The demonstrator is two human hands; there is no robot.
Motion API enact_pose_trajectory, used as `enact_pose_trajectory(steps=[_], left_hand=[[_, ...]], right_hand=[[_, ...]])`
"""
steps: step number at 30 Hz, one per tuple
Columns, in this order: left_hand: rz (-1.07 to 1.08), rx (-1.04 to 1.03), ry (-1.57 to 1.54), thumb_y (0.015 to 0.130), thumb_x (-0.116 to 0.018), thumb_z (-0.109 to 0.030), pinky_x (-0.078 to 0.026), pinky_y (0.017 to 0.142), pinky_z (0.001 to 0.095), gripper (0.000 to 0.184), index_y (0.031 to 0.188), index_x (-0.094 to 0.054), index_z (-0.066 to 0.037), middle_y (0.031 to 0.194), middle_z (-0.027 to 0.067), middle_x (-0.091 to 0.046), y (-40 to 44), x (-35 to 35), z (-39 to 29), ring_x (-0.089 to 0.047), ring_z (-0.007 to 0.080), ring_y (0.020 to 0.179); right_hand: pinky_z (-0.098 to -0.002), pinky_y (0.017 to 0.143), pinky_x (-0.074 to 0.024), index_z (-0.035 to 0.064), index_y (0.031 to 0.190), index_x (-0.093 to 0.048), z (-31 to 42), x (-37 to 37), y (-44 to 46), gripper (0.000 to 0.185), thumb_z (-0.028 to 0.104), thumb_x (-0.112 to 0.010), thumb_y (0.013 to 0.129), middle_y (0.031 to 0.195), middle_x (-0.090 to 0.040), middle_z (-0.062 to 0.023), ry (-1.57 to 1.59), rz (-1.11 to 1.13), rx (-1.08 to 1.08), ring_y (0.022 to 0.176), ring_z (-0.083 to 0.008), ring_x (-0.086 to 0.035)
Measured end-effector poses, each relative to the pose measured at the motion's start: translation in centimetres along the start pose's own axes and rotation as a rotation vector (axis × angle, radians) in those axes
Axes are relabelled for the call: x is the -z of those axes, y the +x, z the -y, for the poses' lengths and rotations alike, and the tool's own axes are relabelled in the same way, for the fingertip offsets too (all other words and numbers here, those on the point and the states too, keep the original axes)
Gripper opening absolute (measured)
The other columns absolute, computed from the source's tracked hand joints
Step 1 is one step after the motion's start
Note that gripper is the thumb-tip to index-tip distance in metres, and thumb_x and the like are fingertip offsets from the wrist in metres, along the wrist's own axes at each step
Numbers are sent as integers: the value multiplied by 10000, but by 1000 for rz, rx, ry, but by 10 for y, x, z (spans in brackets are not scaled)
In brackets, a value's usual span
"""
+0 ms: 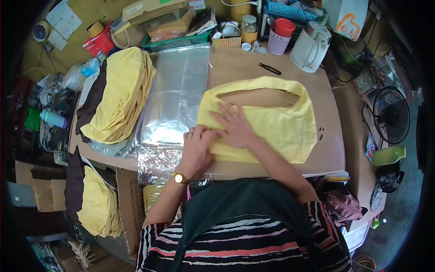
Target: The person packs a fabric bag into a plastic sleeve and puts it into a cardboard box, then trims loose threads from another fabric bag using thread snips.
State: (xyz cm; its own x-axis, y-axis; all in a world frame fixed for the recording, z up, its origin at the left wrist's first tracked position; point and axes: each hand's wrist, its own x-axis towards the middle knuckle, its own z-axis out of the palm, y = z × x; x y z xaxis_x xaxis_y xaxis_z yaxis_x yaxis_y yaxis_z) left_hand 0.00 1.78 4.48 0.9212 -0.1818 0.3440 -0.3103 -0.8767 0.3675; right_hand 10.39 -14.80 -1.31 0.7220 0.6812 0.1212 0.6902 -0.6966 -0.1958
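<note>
A yellow cloth bag point(276, 131) lies flat on the brown-covered table, its handle loop pointing away from me and a long opening below the handle. My right hand point(234, 124) rests on the bag's left half, fingers spread and palm down. Beside it, my left hand point(198, 144), with a gold watch at the wrist, has curled fingers closed at the bag's left edge; its fingertips are partly hidden. Clear plastic bags point(174, 95) lie in a stack just left of the yellow bag, partly under my left forearm.
Folded yellow cloth bags point(122, 95) are piled at the table's left, with another yellow pile point(97, 204) lower down. Black thread snips point(269, 68) lie behind the bag. A white kettle point(311, 47), a cup and baskets line the back. A fan point(391, 114) stands right.
</note>
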Motion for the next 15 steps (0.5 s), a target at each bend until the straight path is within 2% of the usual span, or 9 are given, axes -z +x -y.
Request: enact_pose_trajectory(steps=[3,4,7,9,11,12,13,14,15], left_hand=[[168,-137,-34,586,-682,-33,-408,808,400,377,941,-589,-118,910,70,-543,-11,-5,20,-530,292,879],[202,-157,-27,625,-671,-36,-401,774,382,284,878,-576,-121,903,58,-542,-14,-3,21,-542,284,870],[379,-110,113,650,-627,-15,-409,743,378,237,859,-581,-117,892,68,-537,-25,27,16,-552,285,851],[426,-93,49,706,-599,-16,-416,745,411,207,897,-590,-96,888,93,-535,-20,47,7,-556,296,805],[170,0,-110,748,-577,-30,-426,851,473,367,1114,-577,-50,1029,161,-548,-6,41,-24,-554,350,931],[95,-2,-157,833,-556,-134,-338,1024,543,570,1366,-412,5,1309,265,-451,0,21,-35,-458,427,1194],[98,-11,-164,833,-556,-134,-338,1024,543,570,1366,-412,5,1309,265,-451,-1,0,-39,-458,427,1194],[115,36,-112,863,-547,-211,-253,1074,563,630,1417,-338,4,1408,263,-350,-4,-23,-40,-350,428,1293],[131,79,-57,892,-538,-287,-169,1123,583,700,1468,-264,2,1507,262,-249,-6,-42,-35,-243,429,1392]], right_hand=[[-556,1160,-77,188,1490,-301,9,-5,1,668,583,-348,953,1577,-169,-144,125,-19,54,1456,-354,-125],[-554,1160,-80,180,1485,-308,8,-6,0,664,579,-344,956,1575,-177,-143,160,-37,65,1455,-355,-128],[-549,1160,-82,175,1482,-311,11,-3,-7,623,524,-362,969,1578,-169,-140,161,-52,67,1452,-366,-128],[-546,1160,-82,177,1482,-308,13,-2,-5,589,474,-384,979,1582,-153,-136,128,-48,64,1451,-377,-124],[-544,1158,-115,143,1442,-384,13,-7,-4,578,474,-416,969,1561,-216,-150,171,-92,64,1446,-348,-165],[-544,1158,-115,143,1442,-384,9,-14,-1,578,474,-416,969,1561,-216,-150,170,-93,54,1446,-348,-165],[-549,1156,-119,141,1433,-399,0,-21,3,575,458,-450,957,1554,-234,-152,522,-118,53,1441,-343,-183],[-554,1154,-123,139,1424,-414,-9,-22,5,572,442,-484,944,1546,-252,-153,870,-148,53,1436,-338,-202],[-554,1154,-123,139,1424,-414,-10,-13,-4,572,442,-484,944,1546,-252,-153,862,-162,44,1436,-338,-202]])
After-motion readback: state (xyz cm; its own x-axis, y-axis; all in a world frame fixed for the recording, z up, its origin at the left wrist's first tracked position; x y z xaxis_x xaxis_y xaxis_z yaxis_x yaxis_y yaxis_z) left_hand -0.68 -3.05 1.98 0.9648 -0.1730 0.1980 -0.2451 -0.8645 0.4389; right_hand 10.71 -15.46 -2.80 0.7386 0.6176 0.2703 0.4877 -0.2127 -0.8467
